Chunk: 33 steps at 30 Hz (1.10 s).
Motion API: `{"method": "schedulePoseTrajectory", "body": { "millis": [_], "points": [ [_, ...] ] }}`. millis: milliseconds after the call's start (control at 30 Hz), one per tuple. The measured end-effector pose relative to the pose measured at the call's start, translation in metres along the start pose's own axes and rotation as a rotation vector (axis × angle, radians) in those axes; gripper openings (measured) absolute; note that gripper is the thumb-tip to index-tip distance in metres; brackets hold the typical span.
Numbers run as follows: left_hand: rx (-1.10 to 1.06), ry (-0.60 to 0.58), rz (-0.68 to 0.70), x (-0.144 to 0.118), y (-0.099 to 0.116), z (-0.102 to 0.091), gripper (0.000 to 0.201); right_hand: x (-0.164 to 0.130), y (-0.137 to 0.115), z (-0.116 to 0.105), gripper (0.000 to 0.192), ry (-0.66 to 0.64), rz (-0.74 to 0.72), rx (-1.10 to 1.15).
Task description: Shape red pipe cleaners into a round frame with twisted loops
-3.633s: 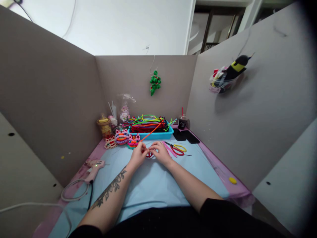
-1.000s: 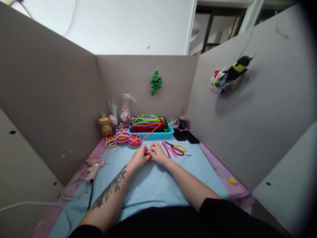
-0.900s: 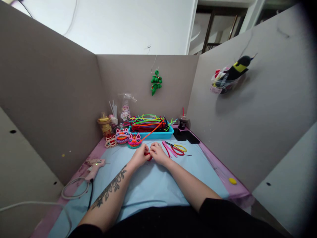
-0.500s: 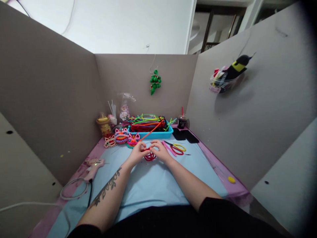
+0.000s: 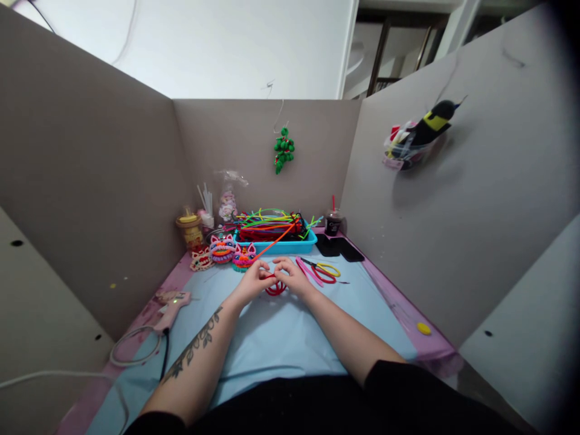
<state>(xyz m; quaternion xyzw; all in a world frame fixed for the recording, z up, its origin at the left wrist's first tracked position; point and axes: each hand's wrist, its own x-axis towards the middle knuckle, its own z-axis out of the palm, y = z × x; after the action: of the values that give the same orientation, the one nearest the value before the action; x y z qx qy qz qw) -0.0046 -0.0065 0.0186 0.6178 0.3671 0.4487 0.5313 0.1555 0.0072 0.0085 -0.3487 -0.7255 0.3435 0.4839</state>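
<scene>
At the bottom of the frame, two bare forearms ran up from dark sleeves over a light blue mat [image 5: 272,338], the one on the left side tattooed. Left of them, near the lower left, a pink glue gun [image 5: 170,305] lay on the mat's pink border with its cord looped beside it. A small yellow piece [image 5: 424,328] sat on the border at lower right.

In the middle of the frame the left hand [image 5: 250,284] and the right hand [image 5: 294,279] met, fingers pinched on a red pipe-cleaner piece [image 5: 274,286] bent into loops, which hung between them just above the mat. An orange pipe cleaner [image 5: 274,243] slanted from the hands up toward the tray.

Just right of the right hand lay scissors [image 5: 324,270] with red and yellow handles. Beyond the hands stood small colourful craft faces [image 5: 226,251] and a blue tray [image 5: 276,244] heaped with pipe cleaners. A dark cup [image 5: 334,223] stood right of the tray. On the back wall hung a green ornament [image 5: 283,150].
</scene>
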Motion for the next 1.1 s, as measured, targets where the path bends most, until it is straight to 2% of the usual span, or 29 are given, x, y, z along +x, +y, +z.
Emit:
{"method": "schedulePoseTrajectory", "body": {
  "millis": [167,300,600,767,900,1100],
  "points": [
    [0.019,-0.061,-0.024,-0.001,0.002,-0.002,0.042,0.001,0.003,0.001,0.012,-0.009,-0.05,-0.151],
    [0.106,-0.066,0.014,-0.001,0.002,-0.004,0.04,0.004,0.01,0.002,0.011,-0.033,-0.003,-0.211],
    [0.114,-0.114,0.038,0.0,-0.001,-0.007,0.038,0.007,0.022,0.005,0.018,-0.09,0.107,0.068],
    [0.148,-0.059,0.05,0.0,0.001,-0.006,0.039,0.006,0.016,0.0,0.019,-0.086,0.136,0.083],
    [0.036,-0.013,-0.028,0.001,0.004,-0.007,0.042,0.005,0.005,-0.006,0.014,-0.037,0.068,-0.011],
    [-0.073,0.0,-0.083,0.0,0.007,-0.008,0.045,0.001,-0.006,-0.005,0.008,0.052,-0.157,-0.205]
  ]
}}
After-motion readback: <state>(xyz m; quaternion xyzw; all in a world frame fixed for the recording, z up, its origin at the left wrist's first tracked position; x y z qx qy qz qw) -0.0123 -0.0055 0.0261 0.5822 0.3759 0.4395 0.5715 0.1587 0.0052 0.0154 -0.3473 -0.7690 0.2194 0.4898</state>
